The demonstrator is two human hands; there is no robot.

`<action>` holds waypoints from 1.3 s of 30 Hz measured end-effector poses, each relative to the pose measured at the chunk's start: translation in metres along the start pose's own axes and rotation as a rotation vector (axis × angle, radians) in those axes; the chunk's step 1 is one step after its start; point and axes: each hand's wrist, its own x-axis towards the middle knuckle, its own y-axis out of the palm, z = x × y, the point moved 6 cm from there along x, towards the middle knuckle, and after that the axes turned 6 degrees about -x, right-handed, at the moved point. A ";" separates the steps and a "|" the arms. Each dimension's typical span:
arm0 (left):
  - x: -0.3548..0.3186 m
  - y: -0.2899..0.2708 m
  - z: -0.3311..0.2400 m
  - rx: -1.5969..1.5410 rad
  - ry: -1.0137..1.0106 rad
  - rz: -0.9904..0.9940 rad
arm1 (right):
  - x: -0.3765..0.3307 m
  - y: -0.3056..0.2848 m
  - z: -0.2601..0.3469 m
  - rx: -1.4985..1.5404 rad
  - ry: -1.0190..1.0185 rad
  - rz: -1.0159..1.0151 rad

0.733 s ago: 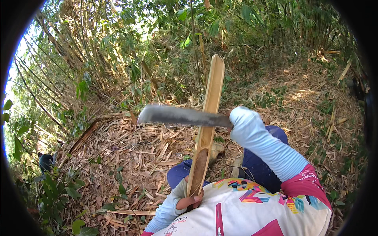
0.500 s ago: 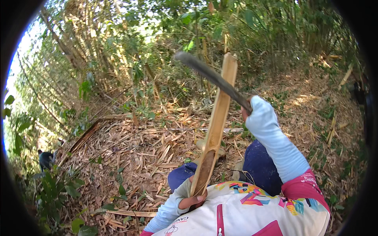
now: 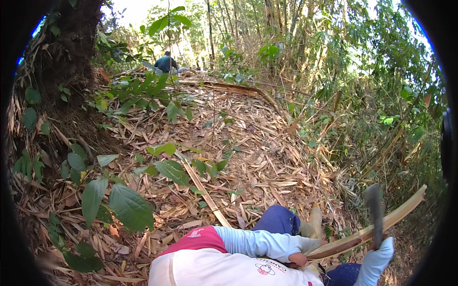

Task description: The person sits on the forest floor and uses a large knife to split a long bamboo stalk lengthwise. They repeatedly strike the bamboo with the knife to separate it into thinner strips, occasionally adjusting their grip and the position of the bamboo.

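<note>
A long, pale piece of split bamboo (image 3: pixel 403 211) runs from beside my body toward the right, its hollow inner side partly showing. My left hand (image 3: pixel 298 259) is closed around its near end, low in the picture, though the sleeve hides some of the fingers. Farther along the bamboo, my right hand (image 3: pixel 380 247) is closed on the handle of a machete. The dark machete blade (image 3: pixel 375 207) points upward and crosses in front of the bamboo; whether it touches the wood I cannot tell. My bent knees in blue trousers (image 3: pixel 279 220) are next to the bamboo.
Dry bamboo leaves (image 3: pixel 257 167) cover the slope. A thin bamboo strip (image 3: pixel 202 193) lies left of me, near a green leafy plant (image 3: pixel 130 207). A thick trunk (image 3: pixel 71 62) stands at far left. Another person (image 3: pixel 165 63) in a dark top sits uphill. Bamboo thickets (image 3: pixel 381 86) rise at right.
The view has swung left, so my hands and the bamboo now appear at the lower right. The machete, earlier slanting up leftward over the bamboo, now stands nearly upright. Both hands keep their holds.
</note>
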 end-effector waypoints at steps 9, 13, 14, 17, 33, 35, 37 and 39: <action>0.013 0.002 -0.003 0.034 -0.005 -0.033 | 0.059 -0.020 -0.151 0.196 0.423 0.066; 0.013 -0.021 -0.022 0.140 -0.081 -0.084 | 0.039 -0.034 -0.196 0.280 0.515 0.007; 0.011 -0.033 -0.025 0.151 -0.109 -0.103 | 0.032 -0.029 -0.202 0.311 0.537 0.003; 0.009 -0.063 -0.038 -0.030 -0.022 -0.122 | 0.021 -0.009 -0.178 0.415 0.602 0.003; 0.084 -0.132 -0.107 -0.149 0.515 -0.310 | 0.026 0.018 -0.077 0.531 0.634 0.143; 0.095 -0.131 -0.106 -0.113 0.608 -0.380 | 0.022 0.026 -0.065 0.546 0.597 0.180; 0.109 -0.133 -0.099 -0.128 0.674 -0.469 | 0.019 0.029 -0.060 0.518 0.588 0.197; 0.122 -0.130 -0.098 -0.087 0.769 -0.559 | 0.017 0.028 -0.045 0.507 0.624 0.229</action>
